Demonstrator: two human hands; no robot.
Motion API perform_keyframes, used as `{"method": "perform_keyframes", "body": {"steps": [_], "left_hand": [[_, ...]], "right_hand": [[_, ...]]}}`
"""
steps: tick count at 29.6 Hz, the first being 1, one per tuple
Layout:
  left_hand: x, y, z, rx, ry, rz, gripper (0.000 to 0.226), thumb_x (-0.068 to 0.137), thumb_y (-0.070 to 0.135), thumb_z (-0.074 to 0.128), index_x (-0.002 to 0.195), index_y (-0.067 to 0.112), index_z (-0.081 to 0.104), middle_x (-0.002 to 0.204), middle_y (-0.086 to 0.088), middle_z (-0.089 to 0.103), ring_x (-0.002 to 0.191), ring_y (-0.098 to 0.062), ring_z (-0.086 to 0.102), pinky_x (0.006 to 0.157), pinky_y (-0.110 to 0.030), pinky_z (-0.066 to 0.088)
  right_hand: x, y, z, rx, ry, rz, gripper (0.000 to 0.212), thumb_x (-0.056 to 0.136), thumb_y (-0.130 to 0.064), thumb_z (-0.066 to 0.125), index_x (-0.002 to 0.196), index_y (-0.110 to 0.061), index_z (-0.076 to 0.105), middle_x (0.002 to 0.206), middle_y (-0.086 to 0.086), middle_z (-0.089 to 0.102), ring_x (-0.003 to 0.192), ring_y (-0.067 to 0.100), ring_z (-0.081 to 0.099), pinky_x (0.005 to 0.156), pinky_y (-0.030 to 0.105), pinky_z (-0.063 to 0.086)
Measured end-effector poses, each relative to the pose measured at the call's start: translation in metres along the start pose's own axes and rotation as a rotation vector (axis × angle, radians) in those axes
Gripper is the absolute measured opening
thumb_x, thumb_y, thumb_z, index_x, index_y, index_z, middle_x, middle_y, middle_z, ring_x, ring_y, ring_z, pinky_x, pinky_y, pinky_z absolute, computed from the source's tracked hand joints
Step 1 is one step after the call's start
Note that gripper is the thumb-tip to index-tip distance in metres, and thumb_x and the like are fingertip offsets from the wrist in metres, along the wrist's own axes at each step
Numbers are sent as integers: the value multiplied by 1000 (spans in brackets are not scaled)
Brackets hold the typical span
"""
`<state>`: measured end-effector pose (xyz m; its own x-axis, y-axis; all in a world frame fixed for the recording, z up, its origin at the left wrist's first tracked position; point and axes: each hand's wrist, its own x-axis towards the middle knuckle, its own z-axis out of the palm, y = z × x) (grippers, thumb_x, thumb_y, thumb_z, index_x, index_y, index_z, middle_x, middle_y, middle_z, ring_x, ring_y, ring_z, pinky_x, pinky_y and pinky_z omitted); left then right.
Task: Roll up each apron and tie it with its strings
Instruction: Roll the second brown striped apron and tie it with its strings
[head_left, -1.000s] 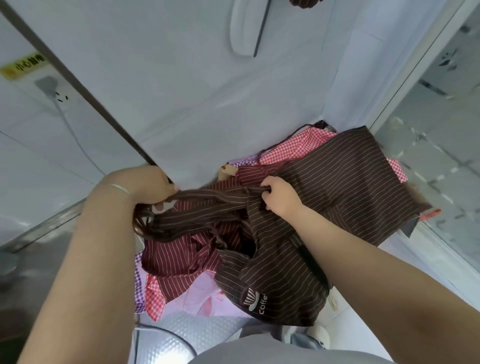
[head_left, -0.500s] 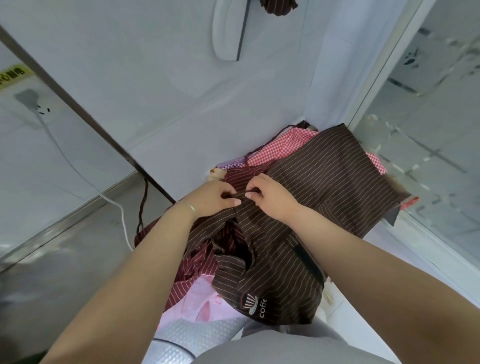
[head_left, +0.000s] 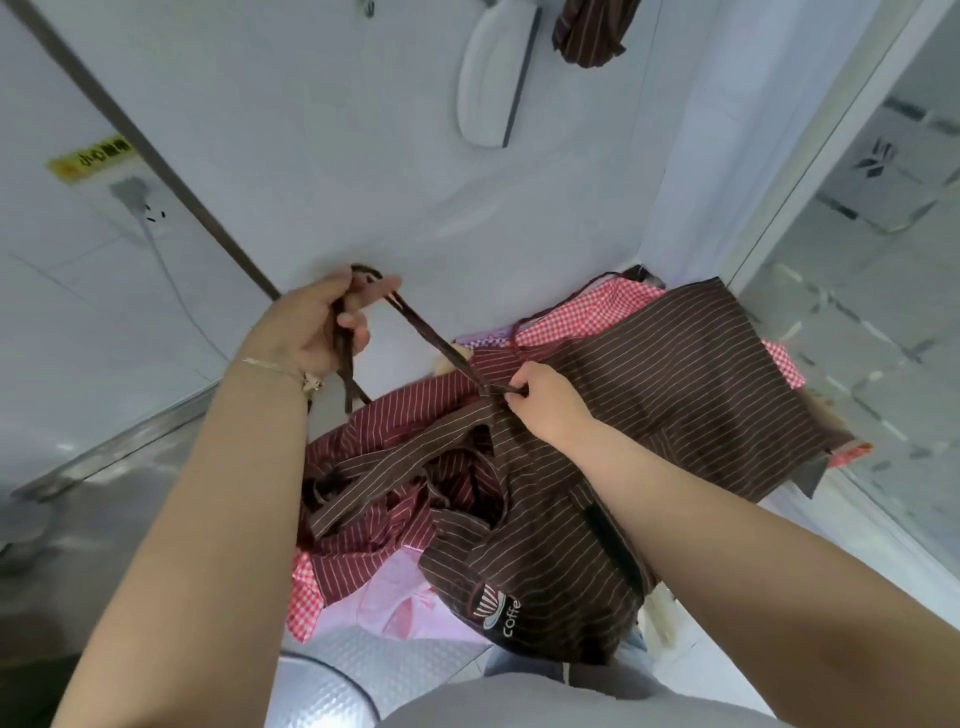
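A dark brown pinstriped apron (head_left: 675, 384) with a "coffee" logo lies spread over a heap of other aprons. My right hand (head_left: 545, 402) pinches the apron's edge where its brown string (head_left: 431, 338) joins. The string runs taut up and to the left into my left hand (head_left: 322, 325), which grips it with curled fingers; its loose end hangs down below that hand. Another brown striped strap (head_left: 395, 457) lies across the heap.
Under the brown apron lie a maroon striped apron (head_left: 395, 426), red gingham aprons (head_left: 587, 317) and a pink one (head_left: 395, 597). A white wall stands behind, a socket with a cable (head_left: 140, 208) at left, a glass partition (head_left: 857, 312) at right. Another striped apron (head_left: 587, 31) hangs above.
My left hand has left my right hand and risen up and to the left, pulling the brown string out taut. My right hand stays pinching the apron edge.
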<state>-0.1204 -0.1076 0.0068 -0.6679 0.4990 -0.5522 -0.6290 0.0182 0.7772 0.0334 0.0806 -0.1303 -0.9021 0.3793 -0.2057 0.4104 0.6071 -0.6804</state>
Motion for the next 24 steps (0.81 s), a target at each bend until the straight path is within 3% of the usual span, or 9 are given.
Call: {"method": "perform_keyframes", "body": {"steps": [2,4,6,9,12,14,18,21,24], "left_hand": [[3,1,17,-180,-80,81,41,102,32,40,79,12,67,111,-8,69,69,-7,63,60,-22,57],[7,-2,39,-53,-143,128,49,99,50,35,106,13,65,120,-6,59,104,-17,65,90,-31,55],[13,-10,59,215,-159,120,70,93,63,28,133,8,49,129,-4,55,119,-17,57,103,-33,46],[19,-44,71,1001,19,212,64,96,61,31,93,11,69,94,-1,71,88,-15,68,82,-30,51],[30,-91,44,1592,221,172,66,90,73,28,60,18,49,62,1,53,59,-18,54,58,-30,40],[28,-121,26,1558,-5,16,60,86,75,35,68,22,55,66,4,54,62,-14,53,60,-30,42],[10,-148,15,944,-299,-104,31,85,42,69,99,15,64,94,2,73,93,-12,69,95,-32,48],[11,-162,6,909,-433,-156,54,80,27,77,118,-2,52,96,-1,74,99,-13,69,104,-36,43],[12,-179,-4,1024,-501,-228,57,80,26,78,128,13,49,106,3,72,105,-10,65,106,-35,42]], "right_hand": [[0,1,5,17,-10,49,12,94,-18,58,102,-10,60,102,5,62,91,21,59,83,32,50],[1,4,12,40,-39,80,13,94,-19,58,103,-10,60,101,5,63,93,22,61,84,34,51],[0,6,17,52,-76,85,16,95,-21,57,108,-12,61,106,4,64,96,22,61,84,30,49],[0,10,25,58,-100,69,22,95,-23,56,114,-13,62,114,4,61,101,22,60,85,27,45],[-1,12,28,92,-49,32,16,96,-21,56,108,-14,62,113,4,59,97,18,57,86,25,42],[-4,13,27,127,22,-7,10,95,-19,56,103,-14,61,107,1,56,92,13,53,86,25,43],[-8,10,18,205,124,-71,8,96,-14,55,102,-14,59,100,-4,54,89,10,54,84,23,44],[-7,11,11,246,209,-45,9,96,-14,55,103,-12,60,100,-3,58,91,10,54,84,20,41],[-1,11,3,339,292,32,10,95,-14,55,102,-12,62,102,0,62,94,11,55,87,21,42]]}}
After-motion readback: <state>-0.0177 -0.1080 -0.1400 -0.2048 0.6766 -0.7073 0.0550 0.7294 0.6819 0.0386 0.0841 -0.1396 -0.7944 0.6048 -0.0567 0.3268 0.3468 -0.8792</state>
